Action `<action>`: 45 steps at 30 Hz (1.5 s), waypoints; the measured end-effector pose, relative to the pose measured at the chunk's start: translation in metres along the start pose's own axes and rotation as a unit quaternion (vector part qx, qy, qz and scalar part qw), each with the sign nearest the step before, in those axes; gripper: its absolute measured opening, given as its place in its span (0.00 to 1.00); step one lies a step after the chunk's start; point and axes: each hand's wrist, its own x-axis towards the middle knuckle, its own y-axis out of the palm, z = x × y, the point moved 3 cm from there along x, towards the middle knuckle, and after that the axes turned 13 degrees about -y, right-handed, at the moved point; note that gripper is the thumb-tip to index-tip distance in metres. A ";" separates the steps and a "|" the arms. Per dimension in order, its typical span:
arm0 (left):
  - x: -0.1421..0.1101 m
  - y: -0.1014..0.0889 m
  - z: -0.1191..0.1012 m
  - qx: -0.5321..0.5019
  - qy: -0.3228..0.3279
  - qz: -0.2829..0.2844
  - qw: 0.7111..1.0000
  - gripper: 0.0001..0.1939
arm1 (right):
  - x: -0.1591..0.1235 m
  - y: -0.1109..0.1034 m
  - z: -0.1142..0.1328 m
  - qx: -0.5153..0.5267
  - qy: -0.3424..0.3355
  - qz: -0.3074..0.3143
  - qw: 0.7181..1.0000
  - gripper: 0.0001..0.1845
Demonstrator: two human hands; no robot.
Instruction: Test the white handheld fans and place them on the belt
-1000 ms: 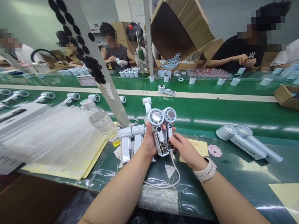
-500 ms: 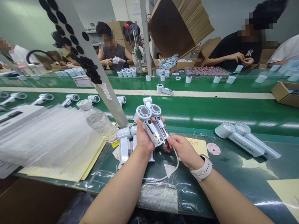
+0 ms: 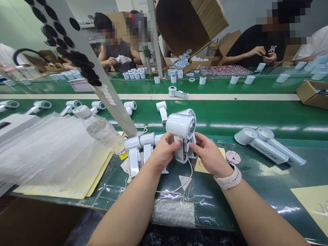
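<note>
Two pale blue handheld fans (image 3: 180,125) are held upright between my hands, one partly hidden behind the other. My left hand (image 3: 164,151) is closed on the handle of the nearer fan. On the other side, my right hand (image 3: 209,154) has its thumb and fingers on the second fan's handle, close to where the two meet. A white cable (image 3: 191,169) hangs below the fans and curves across the mat; its upper end is hidden. Just left of my left hand, several similar fans (image 3: 133,158) rest in a row on the bench.
A water bottle (image 3: 100,129) leans beside a metal post (image 3: 117,107). Plastic bags (image 3: 51,153) lie at left. Two fans marked "Speed FAN" (image 3: 267,151) lie at right. More fans sit on the green conveyor (image 3: 220,115). Several co-workers sit across it, near a tilted cardboard box (image 3: 187,24).
The two fans have turned from lying back in my left hand to standing upright between both hands. My right hand has moved up from the cable end to a fan handle.
</note>
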 end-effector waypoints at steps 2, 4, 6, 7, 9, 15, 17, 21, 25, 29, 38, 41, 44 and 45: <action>0.004 -0.006 -0.002 -0.018 0.023 -0.044 0.999 0.29 | 0.002 -0.004 0.004 -0.015 -0.015 -0.010 1.000 0.29; 0.006 -0.011 -0.003 -0.047 0.022 -0.080 0.995 0.27 | 0.003 -0.008 0.006 -0.034 -0.030 -0.032 0.998 0.28; 0.005 -0.009 -0.003 -0.077 -0.008 -0.075 0.994 0.25 | 0.003 -0.011 0.006 -0.051 -0.037 -0.061 0.996 0.27; 0.004 -0.006 -0.002 -0.082 -0.026 -0.059 0.994 0.24 | 0.003 -0.012 0.005 -0.052 -0.036 -0.076 0.995 0.27; 0.000 0.001 -0.002 -0.073 -0.048 -0.024 0.996 0.27 | 0.001 -0.012 0.004 -0.037 -0.031 -0.090 0.995 0.28; -0.003 0.013 0.001 -0.052 -0.065 0.017 0.996 0.26 | -0.001 -0.008 0.004 -0.021 -0.033 -0.080 0.996 0.30; -0.003 0.013 0.002 -0.039 -0.072 0.016 0.997 0.25 | -0.001 -0.009 0.004 -0.034 -0.035 -0.084 0.995 0.30; -0.004 0.011 0.003 -0.041 -0.092 0.029 0.994 0.28 | -0.001 -0.008 0.003 -0.039 -0.033 -0.073 0.996 0.27; -0.005 0.011 0.005 -0.063 -0.112 0.041 0.991 0.31 | -0.002 -0.005 0.004 -0.032 -0.031 -0.066 0.997 0.24; -0.003 0.011 0.006 -0.047 -0.096 0.027 0.994 0.27 | -0.003 -0.003 0.004 -0.028 -0.037 -0.061 0.997 0.21; -0.002 0.011 0.007 -0.034 -0.090 0.005 0.995 0.25 | -0.001 -0.004 -0.001 0.017 -0.015 -0.085 0.996 0.18; 0.001 0.008 0.008 -0.044 -0.094 -0.019 0.994 0.25 | 0.000 -0.004 -0.002 0.022 -0.006 -0.087 0.996 0.19; 0.002 0.007 0.007 -0.040 -0.085 -0.043 0.995 0.25 | 0.000 -0.006 -0.004 0.016 -0.002 -0.090 0.996 0.19; 0.001 0.007 0.007 -0.038 -0.081 -0.037 0.995 0.25 | 0.001 -0.007 -0.005 0.017 -0.001 -0.091 0.996 0.19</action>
